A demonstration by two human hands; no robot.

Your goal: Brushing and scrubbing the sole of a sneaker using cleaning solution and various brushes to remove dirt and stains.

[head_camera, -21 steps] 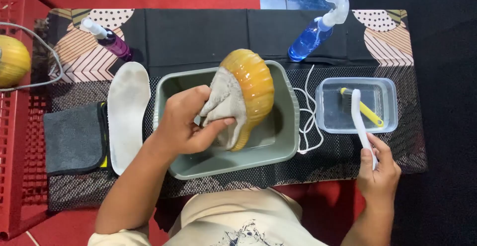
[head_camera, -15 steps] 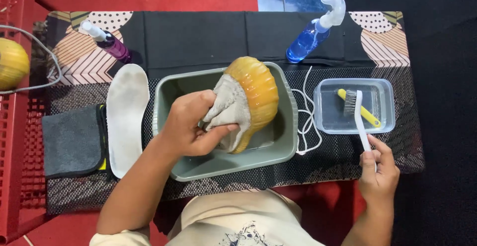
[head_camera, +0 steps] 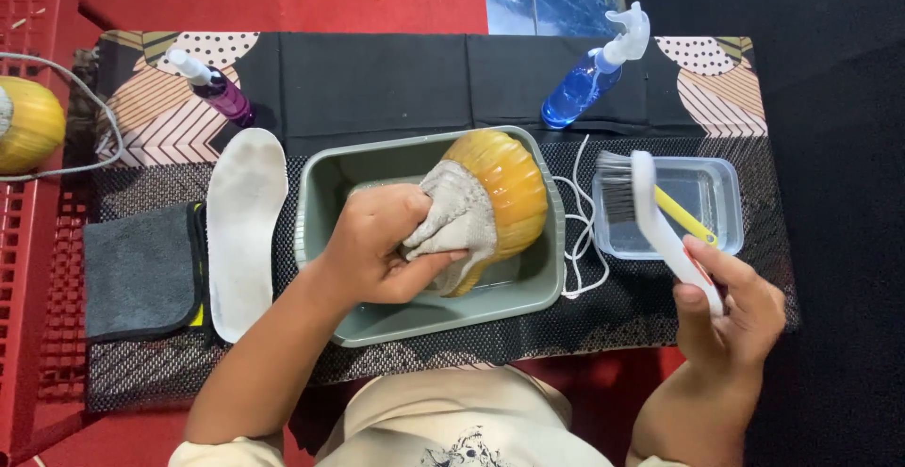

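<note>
The left hand (head_camera: pixel 377 245) is closed around the grey upper of a shoe (head_camera: pixel 481 208) with an orange sole, holding it tilted, sole up and to the right, inside a grey-green tub (head_camera: pixel 325 184) at the middle of the mat (head_camera: pixel 377 81). The right hand (head_camera: pixel 731 307) is wrapped around the handle of a white brush (head_camera: pixel 655 213), whose dark bristles face left above the left end of a clear tray (head_camera: pixel 726 194). The tray sits toward the mat's right edge and holds some water and a yellow stick (head_camera: pixel 686 216). A white lace (head_camera: pixel 577 231) lies looped between tub and tray. Left of the tub, just beside it, lies a white insole (head_camera: pixel 243 227), and left of that a folded grey cloth (head_camera: pixel 141 269) at the mat's left edge. Along the far edge lie 2 bottles: a purple one (head_camera: pixel 215 90) at the left and a blue spray bottle (head_camera: pixel 589 76) at the right. A second orange sole (head_camera: pixel 28 123) shows beyond the mat's left edge, on a red rack (head_camera: pixel 28 269).
</note>
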